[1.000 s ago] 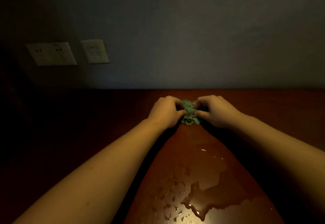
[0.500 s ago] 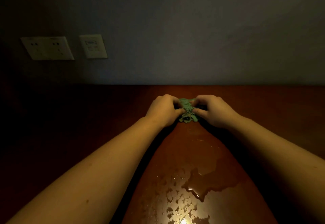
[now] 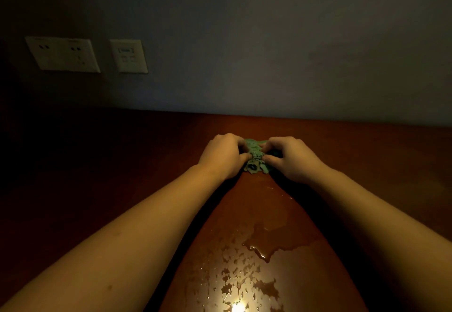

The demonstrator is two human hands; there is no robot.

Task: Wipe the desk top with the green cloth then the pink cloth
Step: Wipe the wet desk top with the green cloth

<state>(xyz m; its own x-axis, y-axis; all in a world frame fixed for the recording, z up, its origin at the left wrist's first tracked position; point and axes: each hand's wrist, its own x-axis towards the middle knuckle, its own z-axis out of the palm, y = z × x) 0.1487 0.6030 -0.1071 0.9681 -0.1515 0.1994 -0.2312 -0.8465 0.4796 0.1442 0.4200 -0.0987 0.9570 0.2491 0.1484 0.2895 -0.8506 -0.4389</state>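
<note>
Green cloth (image 3: pixel 254 157): bunched into a wad, lying on the desk top (image 3: pixel 367 164) toward its far edge, near the wall (image 3: pixel 269 42); I am watching the left hand (image 3: pixel 221 156) and right hand (image 3: pixel 293 158) gripping it from either side, fingers curled, thumbs pinching the folds; water (image 3: pixel 271 238) is pooling nearer the camera between the forearms, catching a glare; socket plate (image 3: pixel 63 54) and switch plate (image 3: pixel 129 56) are sitting on the wall, upper left.

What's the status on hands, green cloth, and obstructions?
Left hand and right hand both grip the bunched green cloth, far on the desk top. Water pooled nearer the camera, unwiped. No obstruction seen; the room is dim.
</note>
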